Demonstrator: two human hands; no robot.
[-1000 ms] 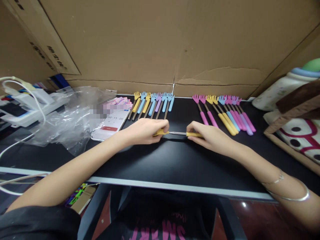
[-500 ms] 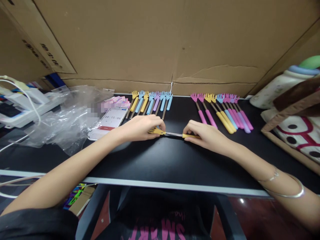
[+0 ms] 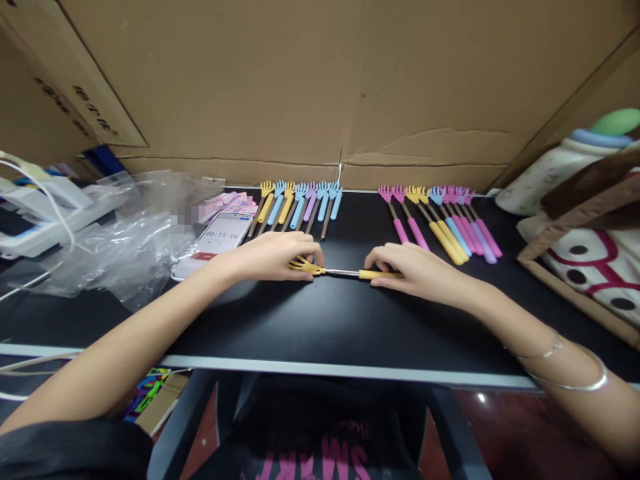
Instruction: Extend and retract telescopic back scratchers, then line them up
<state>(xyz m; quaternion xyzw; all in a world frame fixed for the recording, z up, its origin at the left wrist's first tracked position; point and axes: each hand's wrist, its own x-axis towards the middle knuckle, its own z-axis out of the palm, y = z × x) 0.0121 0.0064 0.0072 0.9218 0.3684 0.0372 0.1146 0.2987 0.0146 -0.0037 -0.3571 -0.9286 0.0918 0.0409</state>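
Observation:
A yellow back scratcher (image 3: 343, 273) with a metal rod lies crosswise between my hands, just above or on the black tabletop. My left hand (image 3: 285, 257) is closed on its claw-shaped head. My right hand (image 3: 403, 270) has its fingers closed round the yellow handle at the other end. Beyond my left hand is a row of back scratcher parts (image 3: 300, 203): yellow, blue and purple claw heads on dark rods, with loose handles laid among them. Beyond my right hand, a row of back scratchers (image 3: 453, 230) with pink, yellow, blue and purple handles fans out.
A phone (image 3: 223, 235) showing a timer lies left of my hands, beside crumpled clear plastic bags (image 3: 135, 233). Further left is a white power strip (image 3: 45, 217) with cables. A bag (image 3: 600, 260) and a bottle (image 3: 545, 170) stand at right. Cardboard (image 3: 300, 87) walls the back.
My right hand has shifted slightly along the handle, so more of its yellow end shows. The claw head shows more beneath my left fingers. The view has moved a little.

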